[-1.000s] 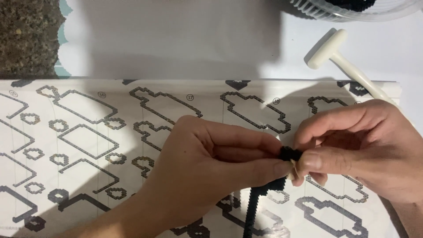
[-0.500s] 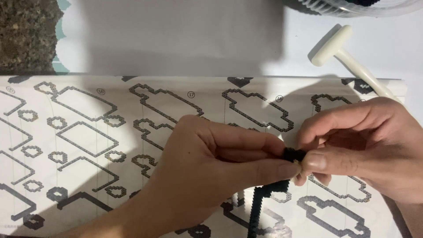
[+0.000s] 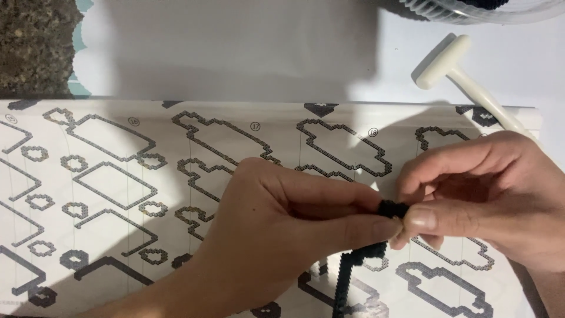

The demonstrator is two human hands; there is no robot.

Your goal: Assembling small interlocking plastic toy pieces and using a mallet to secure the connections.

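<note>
Both of my hands pinch a small black block piece (image 3: 393, 208) between their fingertips, just above a printed instruction sheet (image 3: 118, 176). My left hand (image 3: 282, 229) comes in from the lower left, thumb and forefinger closed on the piece. My right hand (image 3: 488, 194) comes from the right, its thumb pressed against the same piece. A chain of black blocks (image 3: 353, 265) hangs or lies below the pinched piece, running down toward the bottom edge. How the piece joins the chain is hidden by my fingers.
A cream plastic hammer-shaped tool (image 3: 465, 82) lies at the upper right on the white table (image 3: 235, 53). A clear ribbed container rim (image 3: 488, 9) shows at the top right. A dark speckled surface (image 3: 32, 41) sits at the top left.
The view shifted slightly; my hands stay pinched together on the black piece, with only small finger movement.
</note>
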